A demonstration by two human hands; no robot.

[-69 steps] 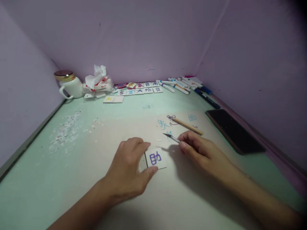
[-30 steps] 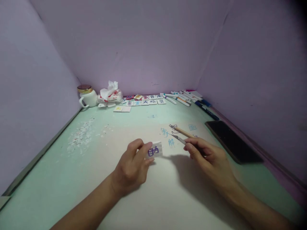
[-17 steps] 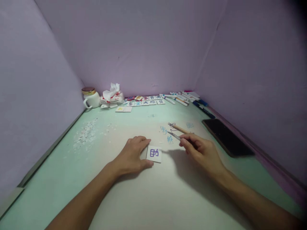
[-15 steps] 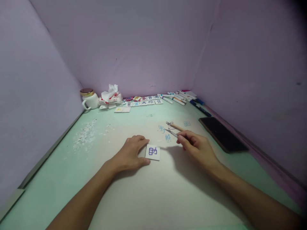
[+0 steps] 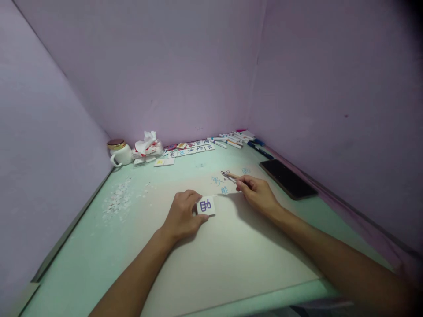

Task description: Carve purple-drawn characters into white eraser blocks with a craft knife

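Observation:
My left hand (image 5: pixel 185 215) grips a small white square tile (image 5: pixel 210 209) by its left side, forefinger at the far edge and thumb at the near edge. A purple Chinese character is written on the tile, which lies flat on the table. To the right, my right hand (image 5: pixel 259 193) is closed round a slim silver craft knife (image 5: pixel 230 178), its tip pointing left and away from me. A thin wooden stick (image 5: pixel 233 175) runs close along the knife; I cannot tell whether the same fingers hold it. Blue and dark characters are drawn on the tabletop around the tips.
A black phone (image 5: pixel 287 178) lies at the right. Several markers (image 5: pixel 234 141) and rows of character tiles (image 5: pixel 191 150) are along the back wall. A tissue pack (image 5: pixel 148 149) and a lidded white mug (image 5: pixel 121 155) stand back left, with white scraps (image 5: pixel 118 200) nearer.
The camera view has turned and tilted, so the scene sits further left and the table's front edge shows. My left hand keeps the tile; the right hand's knife has tilted slightly.

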